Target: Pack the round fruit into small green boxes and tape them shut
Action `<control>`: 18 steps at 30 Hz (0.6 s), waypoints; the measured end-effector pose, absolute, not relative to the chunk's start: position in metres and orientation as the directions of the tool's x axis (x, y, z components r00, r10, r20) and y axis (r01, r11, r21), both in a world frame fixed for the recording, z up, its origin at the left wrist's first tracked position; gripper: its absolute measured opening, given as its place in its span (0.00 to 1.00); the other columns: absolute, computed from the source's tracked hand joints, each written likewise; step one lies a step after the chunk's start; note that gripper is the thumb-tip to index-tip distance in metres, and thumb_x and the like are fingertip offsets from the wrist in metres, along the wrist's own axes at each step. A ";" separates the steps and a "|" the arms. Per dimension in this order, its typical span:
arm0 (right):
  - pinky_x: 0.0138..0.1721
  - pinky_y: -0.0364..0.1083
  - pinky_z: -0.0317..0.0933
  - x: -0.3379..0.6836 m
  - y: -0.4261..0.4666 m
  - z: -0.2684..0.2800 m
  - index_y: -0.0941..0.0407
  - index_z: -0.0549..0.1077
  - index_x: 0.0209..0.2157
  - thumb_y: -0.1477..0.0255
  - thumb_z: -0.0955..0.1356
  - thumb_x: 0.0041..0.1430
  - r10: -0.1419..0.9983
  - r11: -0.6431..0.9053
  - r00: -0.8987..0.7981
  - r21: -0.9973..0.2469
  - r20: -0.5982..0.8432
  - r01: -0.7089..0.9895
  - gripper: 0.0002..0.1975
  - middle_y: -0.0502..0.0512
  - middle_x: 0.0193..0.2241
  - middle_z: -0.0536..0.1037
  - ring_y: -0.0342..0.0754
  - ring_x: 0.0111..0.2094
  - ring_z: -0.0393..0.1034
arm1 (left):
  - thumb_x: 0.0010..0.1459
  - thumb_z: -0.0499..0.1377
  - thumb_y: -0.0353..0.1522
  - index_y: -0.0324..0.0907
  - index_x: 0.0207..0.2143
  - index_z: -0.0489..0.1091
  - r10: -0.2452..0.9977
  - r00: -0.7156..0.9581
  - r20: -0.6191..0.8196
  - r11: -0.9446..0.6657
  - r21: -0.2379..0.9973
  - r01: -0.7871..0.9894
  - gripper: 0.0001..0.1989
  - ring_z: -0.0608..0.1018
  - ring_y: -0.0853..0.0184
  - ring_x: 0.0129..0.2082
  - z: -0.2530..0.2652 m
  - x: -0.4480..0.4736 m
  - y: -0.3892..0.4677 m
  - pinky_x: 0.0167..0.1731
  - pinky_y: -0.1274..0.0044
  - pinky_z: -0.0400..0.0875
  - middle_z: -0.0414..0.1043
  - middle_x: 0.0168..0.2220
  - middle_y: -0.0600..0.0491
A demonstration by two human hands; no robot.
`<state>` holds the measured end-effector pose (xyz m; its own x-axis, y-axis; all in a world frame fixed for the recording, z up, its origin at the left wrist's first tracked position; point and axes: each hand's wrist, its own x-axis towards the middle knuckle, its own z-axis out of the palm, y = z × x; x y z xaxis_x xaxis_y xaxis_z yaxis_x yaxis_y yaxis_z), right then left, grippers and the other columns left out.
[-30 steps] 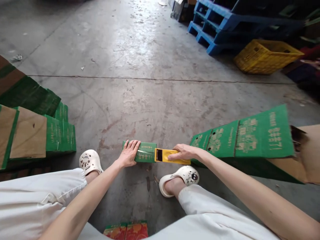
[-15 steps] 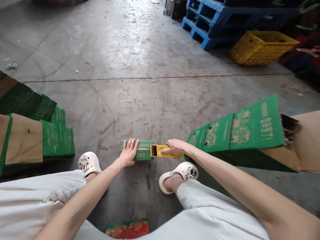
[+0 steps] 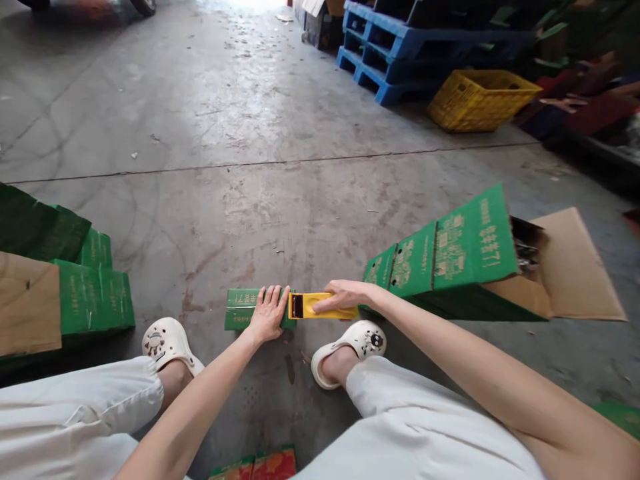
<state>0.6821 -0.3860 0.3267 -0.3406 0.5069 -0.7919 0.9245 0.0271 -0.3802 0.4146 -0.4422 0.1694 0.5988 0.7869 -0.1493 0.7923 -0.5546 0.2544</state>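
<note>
A small green carton (image 3: 235, 310) with printed characters lies on the floor between my feet, a shiny strip running along its top. My left hand (image 3: 270, 313) rests flat on the carton's right part, fingers stretched out and pressing on its top. My right hand (image 3: 344, 295) is wrapped round a yellow tool (image 3: 309, 305) that looks like a hand-held tape dispenser. Its dark front end meets the carton's right end, close to my left fingertips. The tool's underside is hidden.
Larger green cartons stand on the left (image 3: 97, 300) and an open one lies at right (image 3: 475, 240). Red and green boxes (image 3: 273, 465) sit near my knees. Farther off are blue pallets (image 3: 380, 40) and a yellow crate (image 3: 480, 103). My white clogs (image 3: 167, 343) flank the small carton.
The carton's lettering now faces the other way round. My left hand has shifted from its middle to its right part. The dispenser remains at the right end; the view has shifted slightly.
</note>
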 end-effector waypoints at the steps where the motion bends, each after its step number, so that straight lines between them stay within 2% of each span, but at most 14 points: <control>1: 0.27 0.44 0.55 0.692 -0.387 0.330 0.56 0.81 0.33 0.36 0.69 0.49 0.485 -0.003 -0.355 -0.408 -0.799 0.913 0.35 0.54 0.29 0.80 0.49 0.29 0.72 | 0.40 0.68 0.32 0.40 0.77 0.35 0.778 0.609 -0.151 -0.564 0.257 0.785 0.66 0.55 0.41 0.73 0.170 0.413 -0.443 0.72 0.52 0.38 0.53 0.72 0.34; 4: 0.27 0.45 0.55 0.716 -0.390 0.336 0.56 0.80 0.31 0.34 0.72 0.42 0.448 -0.043 -0.312 -0.369 -0.838 0.928 0.36 0.54 0.29 0.79 0.50 0.29 0.72 | 0.39 0.68 0.32 0.39 0.77 0.36 0.767 0.619 -0.167 -0.572 0.258 0.778 0.66 0.54 0.41 0.73 0.172 0.411 -0.445 0.72 0.53 0.37 0.52 0.72 0.34; 8: 0.29 0.46 0.59 0.728 -0.392 0.334 0.54 0.81 0.32 0.34 0.75 0.36 0.401 -0.128 -0.254 -0.328 -0.880 0.936 0.37 0.56 0.32 0.82 0.54 0.33 0.75 | 0.40 0.68 0.33 0.40 0.77 0.35 0.769 0.613 -0.181 -0.563 0.262 0.784 0.66 0.54 0.41 0.73 0.172 0.411 -0.445 0.72 0.53 0.37 0.53 0.72 0.34; 12: 0.32 0.47 0.61 0.735 -0.392 0.344 0.55 0.83 0.35 0.34 0.75 0.37 0.409 -0.138 -0.249 -0.330 -0.878 0.934 0.39 0.58 0.36 0.83 0.57 0.38 0.77 | 0.41 0.68 0.33 0.41 0.77 0.36 0.770 0.613 -0.177 -0.561 0.268 0.783 0.65 0.54 0.41 0.73 0.172 0.410 -0.444 0.72 0.53 0.37 0.53 0.72 0.35; 18: 0.31 0.47 0.62 0.749 -0.393 0.357 0.57 0.82 0.38 0.34 0.74 0.38 0.375 -0.146 -0.139 -0.207 -0.916 0.968 0.41 0.60 0.37 0.83 0.57 0.37 0.78 | 0.43 0.69 0.34 0.36 0.76 0.40 0.768 0.612 -0.191 -0.565 0.250 0.787 0.63 0.53 0.42 0.73 0.176 0.410 -0.445 0.72 0.54 0.36 0.53 0.72 0.33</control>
